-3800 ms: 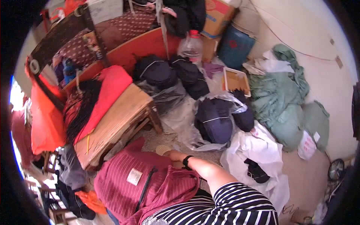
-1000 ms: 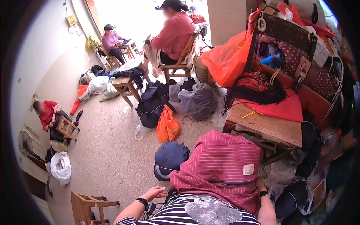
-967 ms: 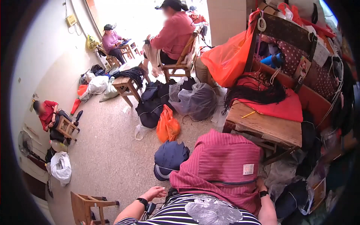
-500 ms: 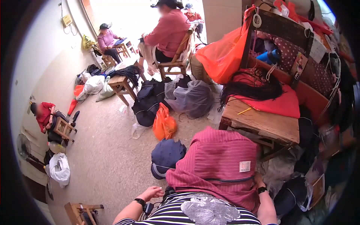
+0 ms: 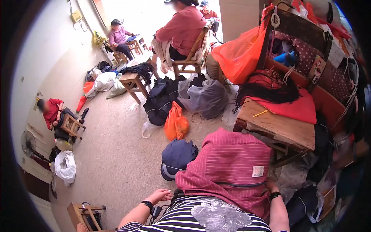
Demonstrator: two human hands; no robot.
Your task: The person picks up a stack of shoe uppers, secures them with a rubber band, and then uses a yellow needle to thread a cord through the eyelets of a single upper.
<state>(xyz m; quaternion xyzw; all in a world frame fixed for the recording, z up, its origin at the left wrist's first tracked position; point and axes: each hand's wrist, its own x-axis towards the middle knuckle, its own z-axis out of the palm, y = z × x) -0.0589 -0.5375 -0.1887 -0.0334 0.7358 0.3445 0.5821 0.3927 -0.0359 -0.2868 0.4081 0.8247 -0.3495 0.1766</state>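
A maroon pin-striped cloth (image 5: 237, 162) with a pale patch and a dark slit is draped over my lap. My right hand (image 5: 273, 186) is at its right edge; the fingers are mostly hidden by the cloth. Left of the cloth, my left hand (image 5: 160, 195) hovers near my waist, its fingers drawn together at the tips; whatever they pinch, if anything, is too small to make out. A dark box with a cord (image 5: 156, 210) sits beside my left wrist. Just beyond the cloth lies a navy fabric bundle (image 5: 178, 156) tied with pale string.
A wooden bench (image 5: 276, 125) at right carries black cords (image 5: 270, 91), red cloth and a yellow pen (image 5: 260, 113). Orange bag (image 5: 176, 123) and dark bundles (image 5: 157, 108) lie ahead. A stool (image 5: 87, 214) stands at lower left. Several people sit farther off.
The whole view has shifted slightly, so the room appears farther right. Both hands keep nearly the same places beside the striped cloth.
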